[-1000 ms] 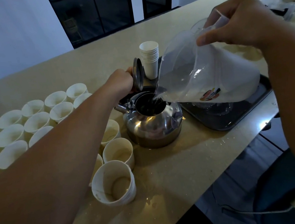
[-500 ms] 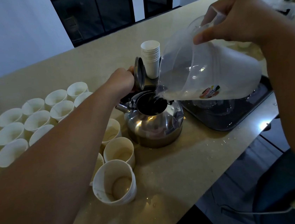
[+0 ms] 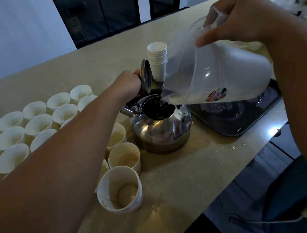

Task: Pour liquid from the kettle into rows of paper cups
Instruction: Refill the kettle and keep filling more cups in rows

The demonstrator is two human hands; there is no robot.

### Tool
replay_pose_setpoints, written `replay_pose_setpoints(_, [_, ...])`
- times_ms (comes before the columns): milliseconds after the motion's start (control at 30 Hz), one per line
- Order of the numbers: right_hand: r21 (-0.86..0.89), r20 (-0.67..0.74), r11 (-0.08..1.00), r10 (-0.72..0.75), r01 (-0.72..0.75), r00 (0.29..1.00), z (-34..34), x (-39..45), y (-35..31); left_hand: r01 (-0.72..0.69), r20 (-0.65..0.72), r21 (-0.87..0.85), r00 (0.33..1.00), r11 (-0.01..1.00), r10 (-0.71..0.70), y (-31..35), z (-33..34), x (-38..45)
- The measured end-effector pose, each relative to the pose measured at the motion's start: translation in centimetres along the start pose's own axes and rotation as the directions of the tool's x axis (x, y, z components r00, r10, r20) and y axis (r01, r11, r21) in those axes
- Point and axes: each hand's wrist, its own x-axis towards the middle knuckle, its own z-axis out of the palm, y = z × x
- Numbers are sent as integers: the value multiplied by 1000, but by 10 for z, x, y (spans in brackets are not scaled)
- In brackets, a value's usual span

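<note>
the shiny round steel kettle (image 3: 160, 129) stands on the beige table (image 3: 184, 179), just below and right of the left hand (image 3: 129, 83), whose fingers curl round the kettle's dark handle beside the raised lid (image 3: 146, 76). the right hand (image 3: 240, 14) grips the handle of a clear plastic jug (image 3: 218, 74), tilted with its lip over the kettle's mouth. the jug's red and green label (image 3: 216, 94) is too blurred to read. white paper cups (image 3: 39, 125) stand in rows to the left.
</note>
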Motion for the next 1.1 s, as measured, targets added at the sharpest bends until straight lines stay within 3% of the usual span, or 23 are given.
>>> replay_pose_setpoints(1100, [-12, 61, 999, -39, 40, 997, 2, 7, -14, -89, 50, 78, 995, 993, 85, -6, -3, 6])
